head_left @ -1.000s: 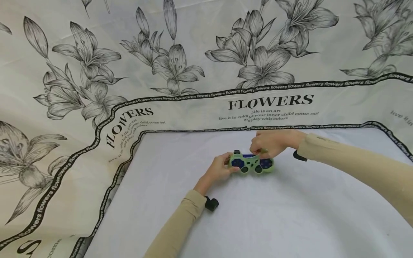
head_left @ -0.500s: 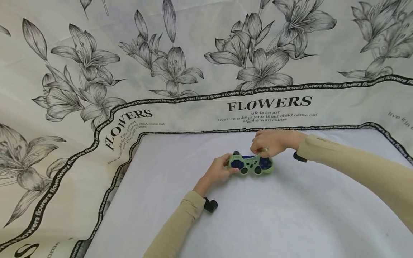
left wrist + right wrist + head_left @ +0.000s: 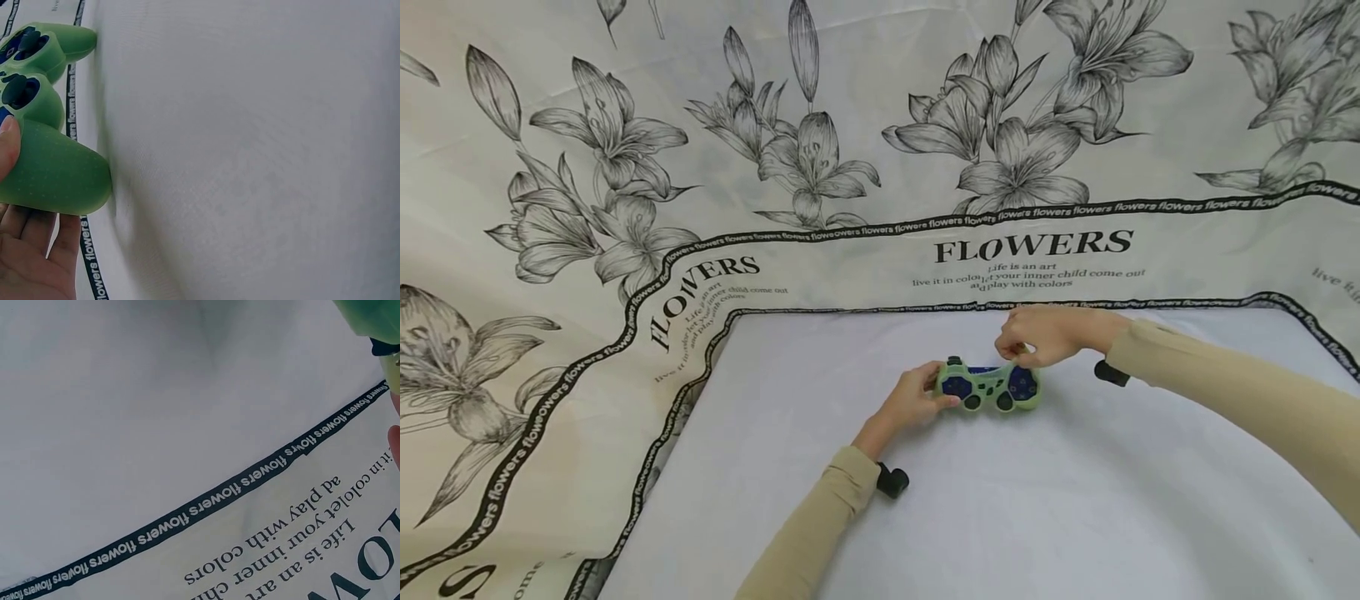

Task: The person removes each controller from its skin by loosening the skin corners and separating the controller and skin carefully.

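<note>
A blue game controller [image 3: 957, 387] in a pale green soft cover [image 3: 59, 172] is tilted up at the far middle of the table, its sticks toward me. My left hand [image 3: 910, 398] grips its left handle, thumb on the front and fingers behind. At the upper right edge, my right hand [image 3: 1048, 332] pinches the cover's rim from above with thumb and curled fingers. A stretched yellowish strip of cover and a dark part of the controller show near the right fingertips [image 3: 395, 444] in the right wrist view. Most of the right hand is outside that view.
White cloth covers the table [image 3: 1075, 500]. Behind and to the left hangs a flower-printed curtain [image 3: 850, 267] with black lettered bands, close beyond the right hand. Each wrist wears a black camera strap [image 3: 892, 481].
My right hand has shifted slightly right along the controller's top edge, and a gap now shows between thumb and fingers. My left hand keeps its grip. The head view has shifted a little.
</note>
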The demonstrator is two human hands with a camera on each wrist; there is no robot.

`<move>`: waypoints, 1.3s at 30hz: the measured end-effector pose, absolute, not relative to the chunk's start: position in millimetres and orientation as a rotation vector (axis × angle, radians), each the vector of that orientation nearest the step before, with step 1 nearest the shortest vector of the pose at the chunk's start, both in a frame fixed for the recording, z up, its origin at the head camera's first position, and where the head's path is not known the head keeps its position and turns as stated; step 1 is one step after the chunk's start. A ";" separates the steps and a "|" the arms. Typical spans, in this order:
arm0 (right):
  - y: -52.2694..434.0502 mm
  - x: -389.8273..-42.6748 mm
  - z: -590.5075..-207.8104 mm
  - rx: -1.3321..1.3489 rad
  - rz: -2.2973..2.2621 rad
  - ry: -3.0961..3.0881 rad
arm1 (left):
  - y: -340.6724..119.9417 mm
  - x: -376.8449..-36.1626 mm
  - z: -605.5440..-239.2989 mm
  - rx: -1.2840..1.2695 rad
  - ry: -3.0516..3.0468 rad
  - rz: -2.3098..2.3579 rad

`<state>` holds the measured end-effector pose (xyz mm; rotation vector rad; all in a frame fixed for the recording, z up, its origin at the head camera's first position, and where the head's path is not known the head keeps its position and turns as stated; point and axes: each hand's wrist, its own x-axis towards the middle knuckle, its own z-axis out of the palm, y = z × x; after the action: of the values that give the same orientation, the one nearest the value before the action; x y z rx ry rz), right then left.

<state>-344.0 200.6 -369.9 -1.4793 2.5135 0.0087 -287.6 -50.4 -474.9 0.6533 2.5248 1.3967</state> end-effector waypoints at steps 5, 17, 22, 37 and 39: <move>206.7 -342.4 -372.1 -1.523 -0.032 2.550 | -50.5 -287.0 -475.3 0.658 2.536 1.383; 222.6 -331.0 -381.9 -1.505 -0.089 2.660 | -47.2 -285.8 -476.3 0.643 2.537 1.363; 223.1 -322.3 -380.5 -1.490 -0.142 2.646 | -48.0 -282.5 -480.2 0.603 2.557 1.363; 239.5 -310.4 -391.2 -1.711 -0.255 2.785 | -43.8 -281.8 -477.0 0.558 2.567 1.377; 240.8 -309.7 -392.6 -1.743 -0.272 2.794 | -43.4 -282.0 -476.2 0.547 2.568 1.379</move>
<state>-309.7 240.8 -392.6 -1.7432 2.7935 -0.2715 -282.0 -43.4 -476.2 0.5469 2.5677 1.3788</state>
